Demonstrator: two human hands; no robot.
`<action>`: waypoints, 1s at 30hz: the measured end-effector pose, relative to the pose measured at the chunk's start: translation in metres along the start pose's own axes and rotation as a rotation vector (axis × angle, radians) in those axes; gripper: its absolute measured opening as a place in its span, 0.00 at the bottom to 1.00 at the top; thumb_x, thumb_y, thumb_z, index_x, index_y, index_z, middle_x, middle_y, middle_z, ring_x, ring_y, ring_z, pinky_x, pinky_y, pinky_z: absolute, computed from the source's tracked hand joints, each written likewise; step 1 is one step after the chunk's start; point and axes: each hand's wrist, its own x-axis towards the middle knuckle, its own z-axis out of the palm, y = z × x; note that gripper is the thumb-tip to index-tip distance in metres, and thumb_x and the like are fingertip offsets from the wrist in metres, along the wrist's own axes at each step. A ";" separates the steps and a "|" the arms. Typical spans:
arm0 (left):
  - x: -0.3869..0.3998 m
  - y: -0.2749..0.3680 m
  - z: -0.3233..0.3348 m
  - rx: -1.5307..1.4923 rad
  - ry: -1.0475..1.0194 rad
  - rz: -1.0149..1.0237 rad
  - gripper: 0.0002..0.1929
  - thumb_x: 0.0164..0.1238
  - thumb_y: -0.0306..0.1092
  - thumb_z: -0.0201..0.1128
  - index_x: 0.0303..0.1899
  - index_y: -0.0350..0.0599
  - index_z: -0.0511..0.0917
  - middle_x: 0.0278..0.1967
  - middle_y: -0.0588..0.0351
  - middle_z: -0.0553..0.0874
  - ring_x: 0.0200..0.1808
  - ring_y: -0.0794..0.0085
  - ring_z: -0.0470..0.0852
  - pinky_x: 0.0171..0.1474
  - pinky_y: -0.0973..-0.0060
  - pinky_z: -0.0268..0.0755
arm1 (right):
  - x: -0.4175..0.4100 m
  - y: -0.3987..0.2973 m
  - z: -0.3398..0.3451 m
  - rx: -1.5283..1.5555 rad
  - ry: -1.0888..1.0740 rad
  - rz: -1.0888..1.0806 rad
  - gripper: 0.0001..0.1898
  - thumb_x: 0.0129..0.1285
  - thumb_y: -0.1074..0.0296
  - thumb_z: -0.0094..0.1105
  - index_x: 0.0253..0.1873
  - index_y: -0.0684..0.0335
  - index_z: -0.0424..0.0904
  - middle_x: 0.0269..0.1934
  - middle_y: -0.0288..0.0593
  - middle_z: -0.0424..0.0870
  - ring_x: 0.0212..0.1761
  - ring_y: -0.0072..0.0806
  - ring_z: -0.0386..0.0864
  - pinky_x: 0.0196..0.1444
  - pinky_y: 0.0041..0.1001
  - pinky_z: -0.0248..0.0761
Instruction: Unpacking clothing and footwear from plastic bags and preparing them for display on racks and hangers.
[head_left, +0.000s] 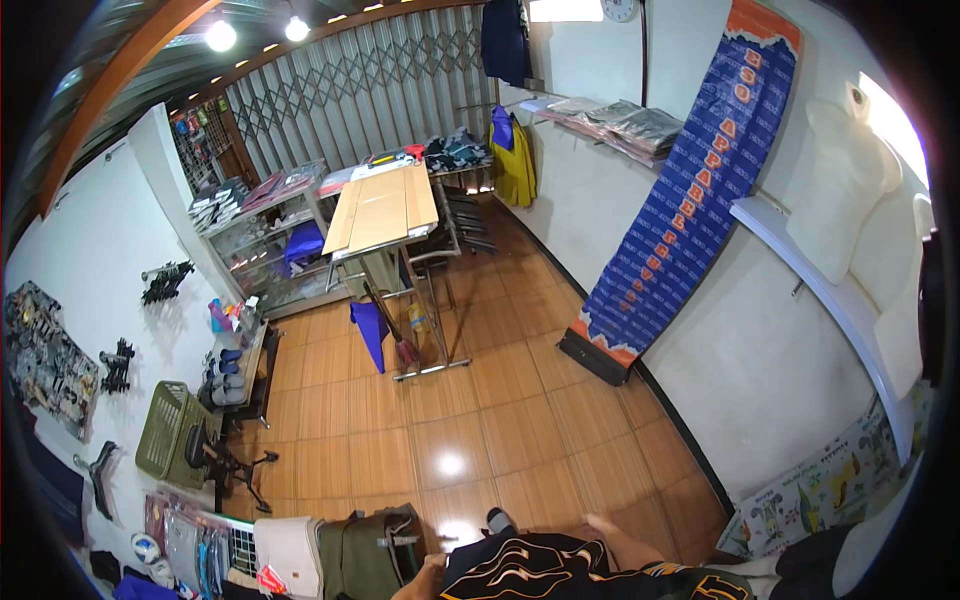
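Observation:
At the bottom of the head view, a black garment with orange and white line patterns (525, 566) spreads in front of me. My left hand (429, 574) is at its left edge, beside an olive green bag (360, 551); the fingers are partly hidden, so its grip is unclear. To the right of the garment, my right hand (598, 525) lies low over the tiled floor, small and blurred, and its finger position cannot be made out. A foot in a dark and grey covering (498, 519) shows just beyond the cloth.
A wheeled metal stand with a wooden board top (382, 206) stands further off, near a glass display case (262, 255). A tall blue and orange banner (675, 217) leans along the right wall. At left are a green plastic basket (161, 431) and a black wheeled stool base (232, 465).

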 end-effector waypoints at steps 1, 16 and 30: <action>0.013 0.023 -0.004 0.058 0.017 0.005 0.11 0.72 0.38 0.62 0.37 0.41 0.86 0.24 0.58 0.81 0.16 0.74 0.73 0.16 0.73 0.60 | -0.016 -0.013 0.004 -0.042 -0.010 0.104 0.15 0.65 0.70 0.57 0.55 0.69 0.80 0.45 0.53 0.87 0.42 0.44 0.87 0.38 0.42 0.80; 0.087 0.289 0.024 -0.188 -0.156 0.127 0.16 0.71 0.40 0.64 0.56 0.47 0.79 0.49 0.56 0.86 0.47 0.67 0.85 0.49 0.62 0.79 | 0.131 -0.222 0.079 -0.353 0.001 0.067 0.10 0.68 0.69 0.57 0.48 0.67 0.84 0.41 0.49 0.88 0.37 0.39 0.86 0.38 0.40 0.80; 0.086 0.258 -0.021 -0.371 0.199 -0.324 0.11 0.72 0.38 0.60 0.43 0.41 0.84 0.31 0.52 0.87 0.30 0.68 0.85 0.28 0.69 0.77 | 0.226 -0.560 0.184 -0.367 -0.180 -0.127 0.13 0.70 0.66 0.55 0.54 0.66 0.80 0.42 0.45 0.87 0.39 0.36 0.86 0.38 0.37 0.79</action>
